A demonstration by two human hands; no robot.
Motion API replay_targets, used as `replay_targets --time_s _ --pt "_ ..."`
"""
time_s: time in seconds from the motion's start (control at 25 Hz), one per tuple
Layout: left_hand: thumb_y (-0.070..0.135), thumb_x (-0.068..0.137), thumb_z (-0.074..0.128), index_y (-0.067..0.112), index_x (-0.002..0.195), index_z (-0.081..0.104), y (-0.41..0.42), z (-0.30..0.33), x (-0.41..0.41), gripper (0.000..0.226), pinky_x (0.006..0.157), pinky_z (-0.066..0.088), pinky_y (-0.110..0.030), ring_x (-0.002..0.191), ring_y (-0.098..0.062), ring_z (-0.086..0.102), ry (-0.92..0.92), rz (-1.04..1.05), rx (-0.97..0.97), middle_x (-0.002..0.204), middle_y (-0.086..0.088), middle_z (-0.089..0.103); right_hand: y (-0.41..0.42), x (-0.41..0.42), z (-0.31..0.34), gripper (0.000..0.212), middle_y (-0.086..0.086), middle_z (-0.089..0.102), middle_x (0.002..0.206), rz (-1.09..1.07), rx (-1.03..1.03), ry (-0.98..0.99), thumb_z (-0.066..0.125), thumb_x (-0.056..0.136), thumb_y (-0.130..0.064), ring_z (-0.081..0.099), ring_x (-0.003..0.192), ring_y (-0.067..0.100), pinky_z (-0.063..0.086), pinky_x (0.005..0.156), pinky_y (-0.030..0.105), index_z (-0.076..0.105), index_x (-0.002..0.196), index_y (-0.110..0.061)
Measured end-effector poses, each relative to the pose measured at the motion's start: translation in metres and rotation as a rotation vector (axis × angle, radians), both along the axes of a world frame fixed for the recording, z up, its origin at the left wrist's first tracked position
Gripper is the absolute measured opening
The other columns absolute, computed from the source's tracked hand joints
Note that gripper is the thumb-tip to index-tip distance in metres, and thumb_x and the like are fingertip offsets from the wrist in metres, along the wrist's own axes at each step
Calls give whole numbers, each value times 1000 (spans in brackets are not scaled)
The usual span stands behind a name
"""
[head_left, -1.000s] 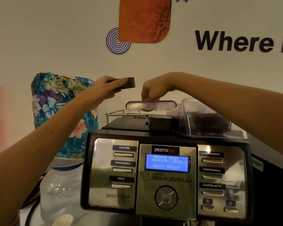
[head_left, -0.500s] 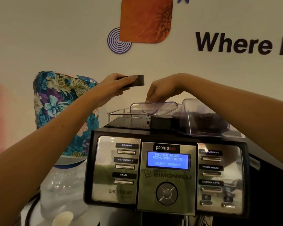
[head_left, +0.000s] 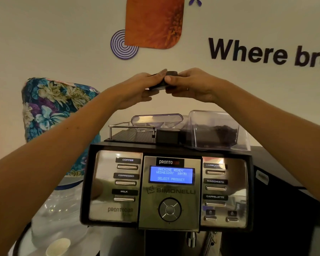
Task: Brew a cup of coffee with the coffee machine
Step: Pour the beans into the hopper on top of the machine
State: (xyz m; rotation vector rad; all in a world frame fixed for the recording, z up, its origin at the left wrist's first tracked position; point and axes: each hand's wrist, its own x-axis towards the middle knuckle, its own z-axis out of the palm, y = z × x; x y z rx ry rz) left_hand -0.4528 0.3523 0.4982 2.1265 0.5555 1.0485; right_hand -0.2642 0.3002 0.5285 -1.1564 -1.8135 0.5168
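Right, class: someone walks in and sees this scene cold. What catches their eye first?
Probably the two hands, left and right, meeting above the coffee machine and pinching a small black object between them. Below, the blue display glows at the centre of the machine's front, reading MACHINE READY, SELECT PRODUCT.

The small black object point(head_left: 171, 78) is largely covered by the fingers point(head_left: 156, 75) of both hands, so its shape cannot be told. The wall lettering point(head_left: 266, 52) is cut off at the right edge. The paper cup point(head_left: 57, 246) is cropped by the bottom edge.
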Motion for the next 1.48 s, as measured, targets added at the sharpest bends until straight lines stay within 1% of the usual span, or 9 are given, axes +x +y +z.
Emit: replay_targets --time_s 0.16,0.32,0.4,0.52,0.68,0.92,1.2,1.32,1.48 --pt "72 76 38 13 146 28 3 -7 1 91 110 30 -42 137 -27 33 387 146 25 151 -8 34 -11 32 -1 69 12 67 109 -144 -7 20 79 60 -40 67 99 19 54 84 27 60 113 0" --pt "68 88 27 18 123 59 8 -18 -2 68 100 39 -35 110 -20 53 689 232 43 124 -7 55 -20 79 -6 62 11 63 112 -330 -40 -23 78 69 -31 63 101 20 54 84 29 57 119 -2" --pt "54 94 39 14 108 66 8 -19 -1 51 81 43 -30 85 -17 56 690 224 45 102 -6 62 -23 98 -12 57 9 62 114 -374 -64 -73 78 71 -25 60 104 20 53 83 28 57 120 -4" --pt "41 92 53 7 105 70 10 -18 -1 40 70 42 -31 76 -20 54 652 199 15 91 -10 65 -24 113 -20 53 7 60 116 -433 -27 -215 78 72 -17 57 106 22 50 77 25 57 121 -9" --pt "30 91 57 5 102 71 12 -19 -1 31 71 40 -35 78 -24 53 602 236 21 96 -19 65 -19 118 -20 73 7 52 132 -537 189 -534 80 70 -15 50 117 25 42 93 33 46 135 -14" --pt "24 92 56 7 104 72 17 -20 -3 27 72 41 -36 80 -25 52 576 253 33 112 -24 63 -21 103 -13 76 14 51 134 -455 598 -1081 81 67 -8 49 120 32 46 97 41 46 134 -9" --pt "27 93 55 12 103 73 15 -23 -2 25 74 45 -34 83 -23 57 546 261 78 108 -14 67 -18 87 -12 79 10 41 146 -452 786 -1490 71 72 6 61 103 35 54 77 42 38 140 -17" --pt "30 93 56 15 105 72 13 -22 -1 25 79 49 -34 86 -19 60 487 274 97 106 -7 68 -16 82 -9 75 11 47 140 -455 747 -1394 76 72 -5 58 108 34 54 82 44 41 137 -13" --pt "42 88 61 13 129 57 12 -19 -2 50 97 44 -37 111 -19 54 401 261 137 129 -3 58 -17 66 -5 70 10 63 110 -483 622 -901 80 66 -43 59 100 26 53 83 40 54 120 -8"
